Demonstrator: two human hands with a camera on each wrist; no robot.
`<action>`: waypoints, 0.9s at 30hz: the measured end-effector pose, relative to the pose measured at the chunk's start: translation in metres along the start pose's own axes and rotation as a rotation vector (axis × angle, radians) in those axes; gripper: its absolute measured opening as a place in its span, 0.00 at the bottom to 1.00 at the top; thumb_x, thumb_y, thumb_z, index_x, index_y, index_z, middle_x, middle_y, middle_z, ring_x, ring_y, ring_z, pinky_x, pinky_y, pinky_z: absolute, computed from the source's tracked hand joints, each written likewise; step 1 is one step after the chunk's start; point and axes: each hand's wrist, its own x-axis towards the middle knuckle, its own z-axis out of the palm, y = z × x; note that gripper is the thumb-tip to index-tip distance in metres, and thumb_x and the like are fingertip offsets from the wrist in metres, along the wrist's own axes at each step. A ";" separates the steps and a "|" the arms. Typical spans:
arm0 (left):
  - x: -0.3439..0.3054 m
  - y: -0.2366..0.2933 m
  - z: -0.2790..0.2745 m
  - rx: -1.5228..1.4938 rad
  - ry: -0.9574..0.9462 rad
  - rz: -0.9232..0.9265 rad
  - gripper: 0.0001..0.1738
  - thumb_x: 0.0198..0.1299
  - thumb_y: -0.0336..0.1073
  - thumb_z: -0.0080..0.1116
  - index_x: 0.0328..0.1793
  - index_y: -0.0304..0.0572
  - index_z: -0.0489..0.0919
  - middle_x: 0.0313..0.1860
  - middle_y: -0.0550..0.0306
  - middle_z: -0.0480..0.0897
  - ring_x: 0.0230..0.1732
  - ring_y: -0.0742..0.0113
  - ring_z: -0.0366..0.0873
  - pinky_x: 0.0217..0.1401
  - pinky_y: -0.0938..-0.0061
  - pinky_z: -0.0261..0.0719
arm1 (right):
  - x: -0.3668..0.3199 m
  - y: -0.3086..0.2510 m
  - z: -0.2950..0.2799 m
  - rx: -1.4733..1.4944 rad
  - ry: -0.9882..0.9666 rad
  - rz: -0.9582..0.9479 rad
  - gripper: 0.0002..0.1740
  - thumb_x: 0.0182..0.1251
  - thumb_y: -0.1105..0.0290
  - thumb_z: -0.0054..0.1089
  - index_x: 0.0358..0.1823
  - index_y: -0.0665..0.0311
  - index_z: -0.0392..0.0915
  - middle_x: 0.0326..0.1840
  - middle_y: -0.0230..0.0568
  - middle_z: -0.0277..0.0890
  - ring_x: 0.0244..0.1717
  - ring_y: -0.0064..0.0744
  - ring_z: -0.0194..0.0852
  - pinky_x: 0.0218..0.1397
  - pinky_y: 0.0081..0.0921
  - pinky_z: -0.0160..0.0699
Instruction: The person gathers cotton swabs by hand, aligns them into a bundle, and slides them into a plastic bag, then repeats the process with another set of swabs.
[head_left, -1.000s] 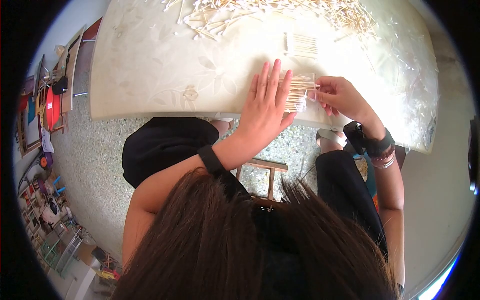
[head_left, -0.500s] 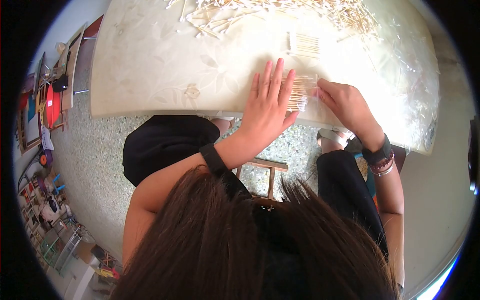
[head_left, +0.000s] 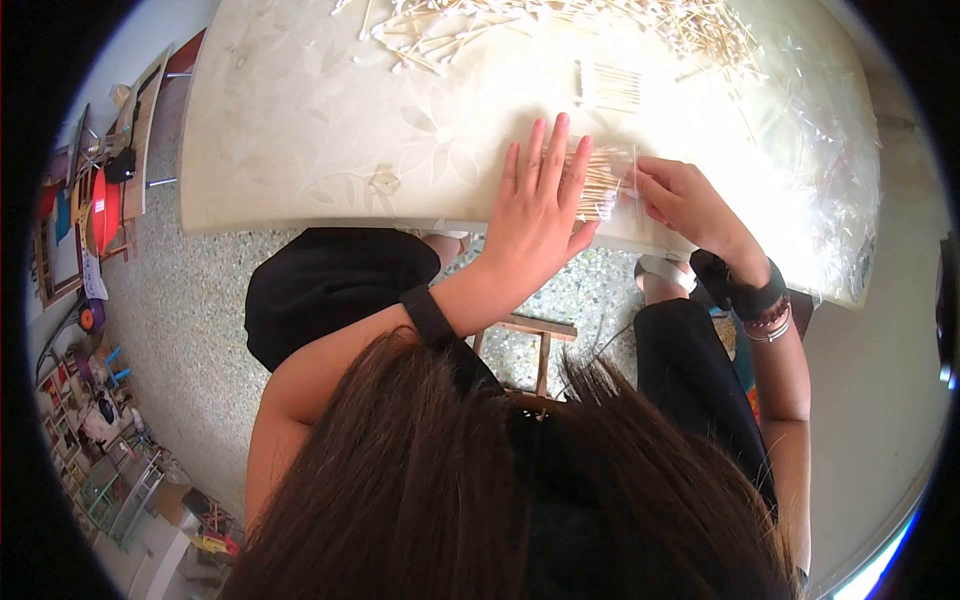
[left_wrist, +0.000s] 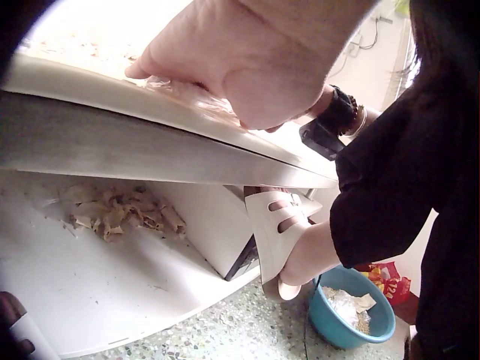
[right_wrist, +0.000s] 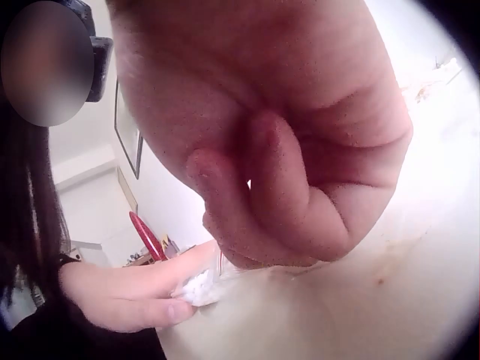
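My left hand (head_left: pixel 533 218) lies flat with straight fingers over a clear plastic bag of cotton swabs (head_left: pixel 598 190) near the table's front edge. The swabs show between that hand and the bag's right end. Curled fingers of my right hand (head_left: pixel 697 208) pinch the clear plastic at this end, beyond the swabs. In the right wrist view the right hand (right_wrist: pixel 277 150) has its fingers bent in, and white swab tips (right_wrist: pixel 199 288) show beside the left hand. The pinched plastic is mostly hidden there.
A small row of cotton swabs (head_left: pixel 612 88) in clear plastic lies behind the hands. A large loose heap of swabs (head_left: pixel 560 14) covers the back of the table. Clear plastic bags (head_left: pixel 820 215) are spread at the right. Below stands a blue basin (left_wrist: pixel 351 309).
The right hand shifts slightly along the bag's right end, first right and then back, its fingers keeping to the plastic edge. The left hand stays pressed on the bag.
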 end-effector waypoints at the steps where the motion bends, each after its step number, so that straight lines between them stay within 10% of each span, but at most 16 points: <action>1: 0.000 0.000 0.000 0.002 0.002 0.000 0.48 0.57 0.50 0.59 0.76 0.32 0.50 0.76 0.33 0.46 0.76 0.38 0.44 0.74 0.45 0.48 | 0.000 0.001 0.001 -0.012 0.030 -0.051 0.22 0.73 0.56 0.45 0.31 0.69 0.74 0.14 0.34 0.63 0.19 0.24 0.61 0.25 0.28 0.63; 11: 0.000 0.000 -0.001 0.005 -0.003 0.004 0.47 0.57 0.50 0.59 0.75 0.32 0.50 0.76 0.32 0.45 0.76 0.37 0.43 0.74 0.47 0.49 | 0.001 0.002 0.008 -0.152 0.193 -0.228 0.16 0.71 0.64 0.46 0.30 0.69 0.72 0.17 0.49 0.68 0.18 0.41 0.64 0.29 0.34 0.68; 27: 0.002 -0.001 0.000 -0.046 0.029 0.035 0.46 0.57 0.47 0.60 0.74 0.27 0.52 0.74 0.30 0.47 0.75 0.35 0.45 0.74 0.53 0.54 | 0.001 -0.007 0.004 0.067 0.153 -0.038 0.15 0.68 0.62 0.55 0.30 0.67 0.78 0.13 0.30 0.67 0.14 0.16 0.62 0.19 0.19 0.61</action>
